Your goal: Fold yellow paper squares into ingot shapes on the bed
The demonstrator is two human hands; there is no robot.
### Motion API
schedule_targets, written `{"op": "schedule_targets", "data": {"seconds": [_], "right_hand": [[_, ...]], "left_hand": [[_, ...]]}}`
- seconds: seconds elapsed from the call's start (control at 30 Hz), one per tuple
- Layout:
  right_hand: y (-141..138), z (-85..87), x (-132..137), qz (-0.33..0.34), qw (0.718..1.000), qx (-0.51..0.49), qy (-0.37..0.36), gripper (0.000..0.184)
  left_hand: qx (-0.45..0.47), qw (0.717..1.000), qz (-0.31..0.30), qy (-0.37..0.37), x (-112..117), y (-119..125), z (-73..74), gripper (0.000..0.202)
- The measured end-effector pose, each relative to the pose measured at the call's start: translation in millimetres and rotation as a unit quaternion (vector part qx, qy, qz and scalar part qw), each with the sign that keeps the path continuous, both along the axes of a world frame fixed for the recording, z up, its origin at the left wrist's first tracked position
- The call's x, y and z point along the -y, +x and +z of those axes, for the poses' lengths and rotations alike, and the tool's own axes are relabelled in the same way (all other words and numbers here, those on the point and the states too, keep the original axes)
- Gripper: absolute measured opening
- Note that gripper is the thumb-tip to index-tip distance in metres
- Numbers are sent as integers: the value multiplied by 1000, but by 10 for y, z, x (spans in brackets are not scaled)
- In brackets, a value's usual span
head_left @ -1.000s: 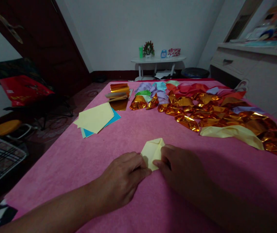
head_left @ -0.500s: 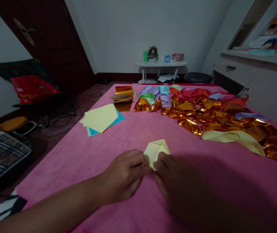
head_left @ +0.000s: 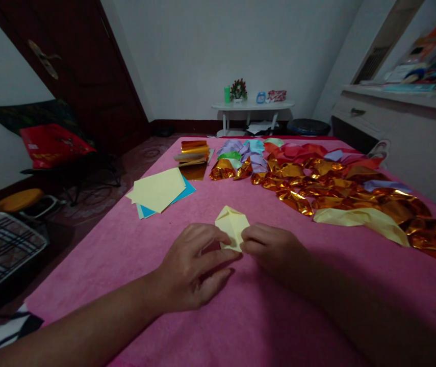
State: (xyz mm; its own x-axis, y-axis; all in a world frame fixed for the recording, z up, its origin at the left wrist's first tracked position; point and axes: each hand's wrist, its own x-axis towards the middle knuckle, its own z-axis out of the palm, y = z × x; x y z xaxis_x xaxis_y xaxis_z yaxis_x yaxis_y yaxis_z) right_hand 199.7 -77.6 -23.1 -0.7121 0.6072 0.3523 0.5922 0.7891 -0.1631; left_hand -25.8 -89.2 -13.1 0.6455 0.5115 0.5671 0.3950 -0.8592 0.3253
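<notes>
A small sheet of pale yellow paper [head_left: 232, 227], partly folded with creased flaps at its far end, lies on the pink cloth [head_left: 126, 285] before me. My left hand [head_left: 198, 265] grips its left and near edge between thumb and fingers. On the opposite side, my right hand [head_left: 269, 247] pinches the right edge, fingers curled. Beyond my left hand rests a stack of yellow sheets [head_left: 158, 188] with a blue sheet [head_left: 187, 190] poking out beneath. The near edge of the folded paper is partly covered by my fingers.
Shiny gold foil sheets [head_left: 194, 153] are piled at the back. Many folded gold foil pieces [head_left: 336, 181] and coloured ones spread over the right side, with a long yellow folded paper [head_left: 359, 218] along their near edge. A white cabinet [head_left: 405, 122] stands at right.
The folded paper has turned a little and shifted left and away from me. My right hand has moved back to its right edge, and my left fingers have spread somewhat.
</notes>
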Motion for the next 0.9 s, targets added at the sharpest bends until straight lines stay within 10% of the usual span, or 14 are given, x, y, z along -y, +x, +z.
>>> {"op": "schedule_targets", "data": {"seconds": [0.3,0.57,0.9], "right_hand": [[-36,46,2,-16,985,-138,-100,29],[-104,27,40,-85,964,-196,-156,24],[-135,33,60,-111,954,-208,-184,24]], "left_hand": [[-89,990,-36,-101,-180,-13,19,38],[-180,981,-72,13,-405,-5,50,25],[-29,983,-20,-179,-436,89,-7,16]]}}
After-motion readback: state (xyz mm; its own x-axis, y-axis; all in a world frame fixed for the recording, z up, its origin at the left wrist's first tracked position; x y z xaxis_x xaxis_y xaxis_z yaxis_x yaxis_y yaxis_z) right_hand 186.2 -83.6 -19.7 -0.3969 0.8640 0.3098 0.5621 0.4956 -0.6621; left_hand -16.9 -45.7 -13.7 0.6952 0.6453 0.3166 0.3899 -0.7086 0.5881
